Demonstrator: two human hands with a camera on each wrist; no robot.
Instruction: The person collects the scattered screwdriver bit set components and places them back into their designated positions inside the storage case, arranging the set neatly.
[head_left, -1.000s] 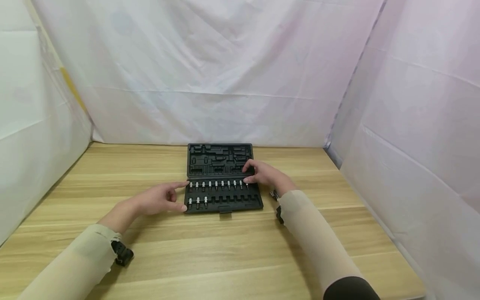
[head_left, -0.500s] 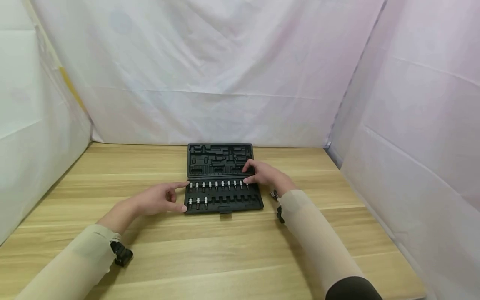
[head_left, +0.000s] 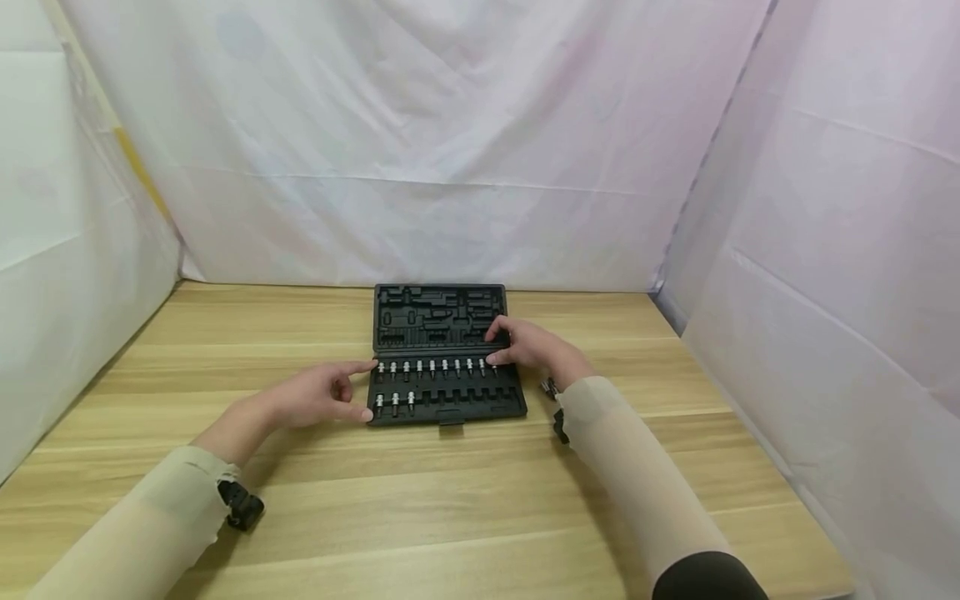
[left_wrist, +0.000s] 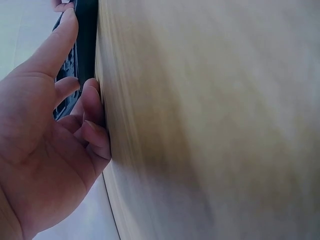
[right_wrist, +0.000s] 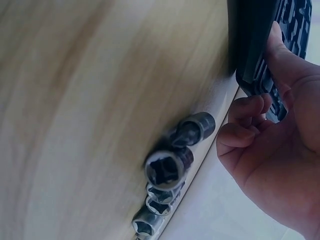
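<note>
An open black socket case (head_left: pixel 450 417) lies on the table, lid toward the back. Silver bit sockets (head_left: pixel 432 367) fill its upper row, and three more (head_left: pixel 395 402) stand at the left of the lower row, beside unfilled slots. At the case's left edge, my left hand (head_left: pixel 315 396) has its index finger at the upper row's end and its thumb at the front corner; the other fingers curl loosely. My right hand (head_left: pixel 532 346) reaches over the right side. Its thumb touches the row's last socket, while its index finger bends over the lid, apart from the thumb.
Several loose bit sockets (right_wrist: pixel 165 170) lie on the wooden table (head_left: pixel 420 517) right of the case, partly hidden by the right wrist in the head view. White sheeting (head_left: pixel 420 167) hangs behind and along both sides. Each wrist wears a black camera (head_left: pixel 242 504).
Both hands hold their places at the case. The head view has shifted very slightly; the sockets stay where they were.
</note>
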